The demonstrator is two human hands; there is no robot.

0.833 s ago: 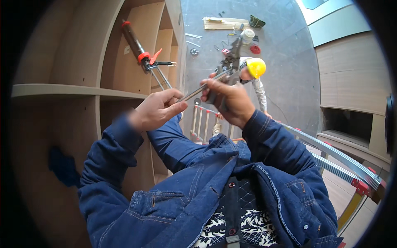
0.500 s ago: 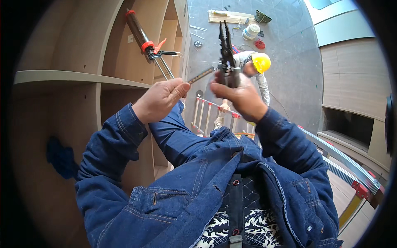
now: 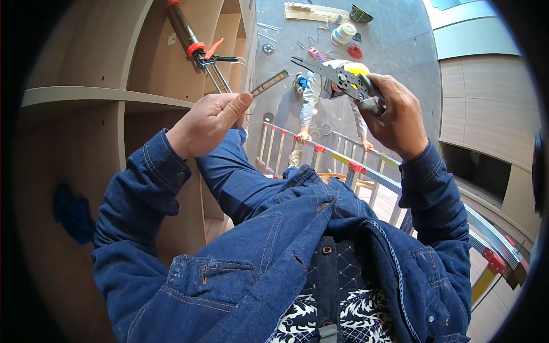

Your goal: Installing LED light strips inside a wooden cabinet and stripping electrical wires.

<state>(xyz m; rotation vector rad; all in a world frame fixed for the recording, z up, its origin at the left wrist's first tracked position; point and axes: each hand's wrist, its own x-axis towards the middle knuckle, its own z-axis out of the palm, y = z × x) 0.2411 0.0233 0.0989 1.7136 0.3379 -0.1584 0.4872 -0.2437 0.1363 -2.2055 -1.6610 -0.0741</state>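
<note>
A thin slotted strip (image 3: 270, 83) is being pinched in the left hand (image 3: 209, 123), its near end pressed between the thumb and the curled fingers; how far it is running into the fist cannot be told. In the right hand (image 3: 399, 114) dark pliers (image 3: 337, 77) are being gripped at the handles, the thumb being laid along them and the other fingers being mostly hidden.

A slip is being risked at the left pinch: since only one end is being held, a knock on the free end could turn the strip or work it loose. If the right grip were loosened, the pliers could be dropped toward a yellow helmet (image 3: 357, 68) being worn by a co-worker below.

The strip is being pointed up and to the right from the left fingertips, its free end being kept well apart from the right fingers but near the nose of the pliers, a small gap being shown.

Farther out, above the left fingers, a caulking gun (image 3: 197, 52) is being seen against a wooden cabinet (image 3: 68, 95). Below and between both hands, a ladder (image 3: 338, 158) is being touched by the co-worker's hand (image 3: 303, 137).
</note>
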